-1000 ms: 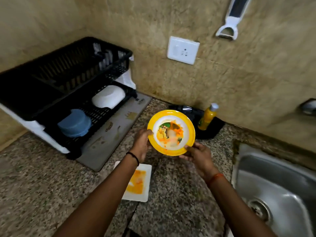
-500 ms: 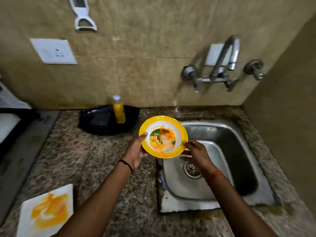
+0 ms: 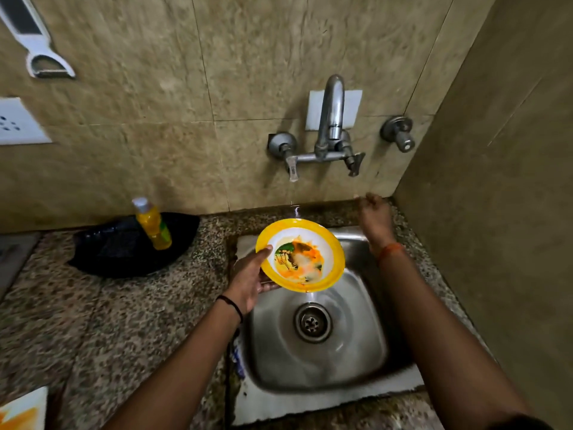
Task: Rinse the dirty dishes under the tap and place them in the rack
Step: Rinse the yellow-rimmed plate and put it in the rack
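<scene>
Left hand point(image 3: 248, 282): gripping the plate point(image 3: 300, 255) at its left rim, thumb lying on the yellow border, fingers curling underneath.
Right hand point(image 3: 373, 217): reaching toward the wall below the tap point(image 3: 331, 119), holding nothing, fingers loosely bent; blurred, so finer detail is not showing.
Plate: hanging over the back left part of the sink point(image 3: 313, 324), tilting toward the camera, not touching the basin.
Plate look: round, yellow rim, white centre carrying a printed picture with a green patch, orange and brown smears lying across it.
Water: a thin trickle is falling from the left spout point(image 3: 292, 169) just behind the plate.
Writing: none is reading clearly anywhere; the bottle point(image 3: 152, 223) label is too small to make out.
Counts: one plate in hand, one sink, one tap with two handles, one extra valve point(image 3: 398, 131) at the right, one bottle, one black tray point(image 3: 124, 246), one socket point(image 3: 17, 122), one peeler point(image 3: 37, 45) hanging on the wall.
Bottle: standing upright on the black tray, yellow liquid inside, pale cap.
Tabletop point(image 3: 108, 321): speckled stone, carrying the tray at left of the sink; a white dish point(image 3: 21, 411) with orange stains is showing at the lower left corner.
</scene>
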### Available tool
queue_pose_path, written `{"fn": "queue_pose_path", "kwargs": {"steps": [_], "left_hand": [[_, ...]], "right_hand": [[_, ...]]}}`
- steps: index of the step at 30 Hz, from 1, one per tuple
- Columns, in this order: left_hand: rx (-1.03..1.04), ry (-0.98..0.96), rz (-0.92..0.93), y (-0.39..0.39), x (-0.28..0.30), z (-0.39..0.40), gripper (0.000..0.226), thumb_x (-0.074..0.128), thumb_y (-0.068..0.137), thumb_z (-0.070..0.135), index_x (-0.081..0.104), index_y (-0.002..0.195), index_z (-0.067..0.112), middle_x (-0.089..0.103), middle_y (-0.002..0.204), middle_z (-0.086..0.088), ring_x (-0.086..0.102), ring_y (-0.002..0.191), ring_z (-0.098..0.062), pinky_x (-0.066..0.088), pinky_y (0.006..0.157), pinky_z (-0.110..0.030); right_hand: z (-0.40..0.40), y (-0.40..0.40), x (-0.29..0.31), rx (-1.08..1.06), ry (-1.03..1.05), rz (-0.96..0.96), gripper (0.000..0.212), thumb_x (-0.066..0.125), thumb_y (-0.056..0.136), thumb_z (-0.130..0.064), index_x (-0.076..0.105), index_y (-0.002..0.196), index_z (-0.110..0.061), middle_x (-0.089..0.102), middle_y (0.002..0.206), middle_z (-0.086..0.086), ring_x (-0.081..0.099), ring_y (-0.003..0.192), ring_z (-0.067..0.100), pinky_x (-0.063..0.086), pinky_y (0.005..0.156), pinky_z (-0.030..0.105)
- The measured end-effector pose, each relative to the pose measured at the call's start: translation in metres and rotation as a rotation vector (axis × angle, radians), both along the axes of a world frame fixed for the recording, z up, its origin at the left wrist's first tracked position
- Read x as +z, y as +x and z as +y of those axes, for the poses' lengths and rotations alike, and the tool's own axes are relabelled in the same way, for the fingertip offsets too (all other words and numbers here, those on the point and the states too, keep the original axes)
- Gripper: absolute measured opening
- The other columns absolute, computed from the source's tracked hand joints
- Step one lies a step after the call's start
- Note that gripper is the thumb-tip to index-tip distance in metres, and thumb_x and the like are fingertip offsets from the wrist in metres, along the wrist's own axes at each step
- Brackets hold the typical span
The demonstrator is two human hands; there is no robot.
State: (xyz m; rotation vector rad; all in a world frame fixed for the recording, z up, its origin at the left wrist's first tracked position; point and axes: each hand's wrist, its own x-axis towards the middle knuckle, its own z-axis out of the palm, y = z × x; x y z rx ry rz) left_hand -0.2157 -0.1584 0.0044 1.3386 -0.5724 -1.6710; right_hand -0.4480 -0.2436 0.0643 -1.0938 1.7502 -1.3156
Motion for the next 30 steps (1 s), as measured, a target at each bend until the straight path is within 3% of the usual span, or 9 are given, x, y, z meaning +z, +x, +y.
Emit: {"fn": "queue_pose_path", "kwargs": {"steps": [4, 8, 11, 13, 17, 21, 25, 27, 30], "left_hand": [[0.014, -0.009, -0.023, -0.005, 0.002, -0.012, 0.031, 0.059, 0.091, 0.035, 0.062, 0.114, 0.016, 0.069, 0.106, -0.012, 0.067, 0.085, -0.024, 0.055, 0.065, -0.036], [0.015, -0.011, -0.019, -0.009, 0.001, -0.020, 0.025, 0.061, 0.090, 0.035, 0.064, 0.108, 0.018, 0.071, 0.099, -0.009, 0.069, 0.081, -0.022, 0.058, 0.063, -0.036], [0.016, -0.017, -0.009, -0.009, -0.001, -0.024, 0.026, 0.062, 0.089, 0.035, 0.065, 0.108, 0.018, 0.072, 0.098, -0.008, 0.069, 0.083, -0.023, 0.058, 0.071, -0.041], [0.018, -0.020, -0.009, -0.009, -0.002, -0.026, 0.028, 0.062, 0.089, 0.035, 0.065, 0.110, 0.017, 0.071, 0.100, -0.010, 0.069, 0.085, -0.025, 0.058, 0.071, -0.042], [0.019, -0.026, -0.002, -0.010, -0.003, -0.033, 0.034, 0.063, 0.089, 0.035, 0.064, 0.116, 0.015, 0.070, 0.109, -0.014, 0.068, 0.093, -0.029, 0.057, 0.079, -0.049], [0.010, -0.028, 0.010, -0.015, -0.003, -0.040, 0.036, 0.062, 0.089, 0.036, 0.062, 0.119, 0.015, 0.070, 0.110, -0.014, 0.068, 0.091, -0.028, 0.056, 0.082, -0.050], [-0.010, -0.036, 0.020, -0.016, -0.006, -0.043, 0.038, 0.062, 0.089, 0.038, 0.062, 0.119, 0.015, 0.071, 0.109, -0.014, 0.069, 0.090, -0.027, 0.057, 0.079, -0.047], [-0.023, -0.038, 0.023, -0.016, -0.009, -0.045, 0.039, 0.062, 0.089, 0.039, 0.062, 0.120, 0.015, 0.070, 0.112, -0.014, 0.069, 0.094, -0.028, 0.057, 0.079, -0.047], [-0.029, -0.040, 0.043, -0.017, -0.011, -0.047, 0.039, 0.061, 0.090, 0.036, 0.060, 0.122, 0.015, 0.068, 0.116, -0.014, 0.068, 0.094, -0.028, 0.057, 0.078, -0.046]], "right_hand": [[-0.032, 0.007, 0.011, 0.084, 0.034, 0.281, 0.052, 0.059, 0.092, -0.036, 0.053, 0.133, -0.003, 0.062, 0.127, 0.017, 0.055, 0.121, 0.030, 0.041, 0.096, 0.029], [-0.051, 0.010, 0.013, 0.007, 0.028, 0.561, 0.052, 0.049, 0.094, -0.046, 0.068, 0.102, 0.002, 0.067, 0.105, 0.026, 0.059, 0.104, 0.041, 0.045, 0.079, 0.037], [-0.055, 0.005, 0.018, -0.063, -0.030, 0.684, 0.054, 0.046, 0.095, -0.047, 0.060, 0.109, 0.003, 0.065, 0.105, 0.028, 0.059, 0.101, 0.043, 0.046, 0.079, 0.040], [-0.058, 0.001, 0.019, -0.023, -0.147, 0.719, 0.044, 0.045, 0.097, -0.040, 0.059, 0.111, 0.000, 0.066, 0.102, 0.028, 0.060, 0.096, 0.044, 0.045, 0.075, 0.042], [-0.058, -0.003, 0.018, 0.025, -0.252, 0.676, 0.034, 0.043, 0.096, -0.029, 0.064, 0.105, -0.004, 0.069, 0.096, 0.025, 0.061, 0.089, 0.044, 0.043, 0.068, 0.041], [-0.056, 0.002, 0.025, -0.001, -0.203, 0.590, 0.032, 0.043, 0.098, -0.023, 0.064, 0.100, 0.000, 0.069, 0.100, 0.026, 0.059, 0.095, 0.045, 0.042, 0.074, 0.041], [-0.065, -0.002, 0.016, 0.034, -0.102, 0.299, 0.041, 0.044, 0.089, -0.051, 0.068, 0.086, -0.018, 0.073, 0.092, 0.013, 0.067, 0.092, 0.034, 0.054, 0.083, 0.048], [-0.058, -0.002, 0.019, 0.041, -0.049, 0.252, 0.040, 0.044, 0.088, -0.051, 0.069, 0.093, -0.020, 0.073, 0.098, 0.012, 0.066, 0.098, 0.032, 0.053, 0.087, 0.046], [-0.024, 0.010, 0.022, 0.041, -0.050, 0.370, 0.046, 0.044, 0.095, -0.044, 0.060, 0.122, -0.010, 0.066, 0.118, 0.017, 0.057, 0.114, 0.036, 0.044, 0.089, 0.034]]}}
